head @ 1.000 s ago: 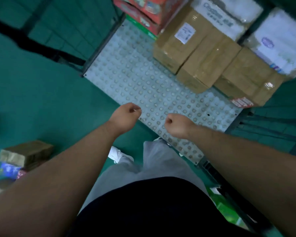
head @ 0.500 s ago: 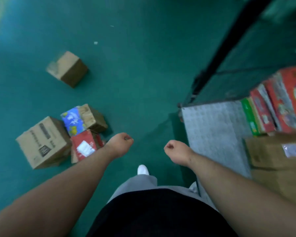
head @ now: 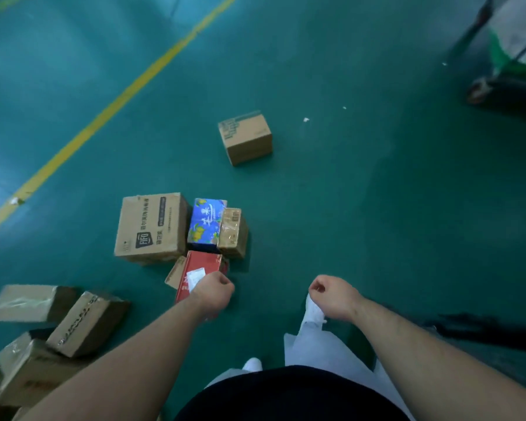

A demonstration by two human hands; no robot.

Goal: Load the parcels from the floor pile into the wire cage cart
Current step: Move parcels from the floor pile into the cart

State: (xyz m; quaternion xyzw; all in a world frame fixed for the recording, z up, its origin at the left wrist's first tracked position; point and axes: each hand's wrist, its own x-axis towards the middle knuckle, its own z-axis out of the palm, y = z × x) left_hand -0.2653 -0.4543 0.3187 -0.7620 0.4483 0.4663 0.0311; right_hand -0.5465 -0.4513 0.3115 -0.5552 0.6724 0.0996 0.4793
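**Both hands clenched and empty over the floor pile**

At the bottom of the view a dark shirt [head: 286,396], pale trousers [head: 319,347] and a white shoe [head: 252,364] are seen above the green floor [head: 377,208]. 2 bare forearms are stretched forward. The left hand [head: 214,291] is clenched into a fist and nothing is held in it. It overlaps the near end of a red parcel [head: 202,268] in the view, and contact cannot be judged. The right hand [head: 331,294] is likewise clenched and empty, over bare floor, well apart from every parcel.

At the lower left a heap of brown cardboard boxes [head: 34,375] is found, with 1 tilted box [head: 85,323] propped on the others and a taped flat box [head: 31,302] just beyond it.

The red parcel carries a white label and lies on the floor at the front of a tight cluster. Behind it a large printed carton [head: 152,227] stands at the left. A blue printed pack [head: 207,221] is set just beside it, and a small taped brown box [head: 233,232] is pressed against the pack's right side.

Farther out, 1 lone brown box [head: 246,138] sits on the floor, well apart from the cluster. A yellow line [head: 104,110] is painted diagonally across the floor at the left.

In the far upper right corner part of a wheeled cart [head: 510,71] is seen, blurred, with white and green contents.
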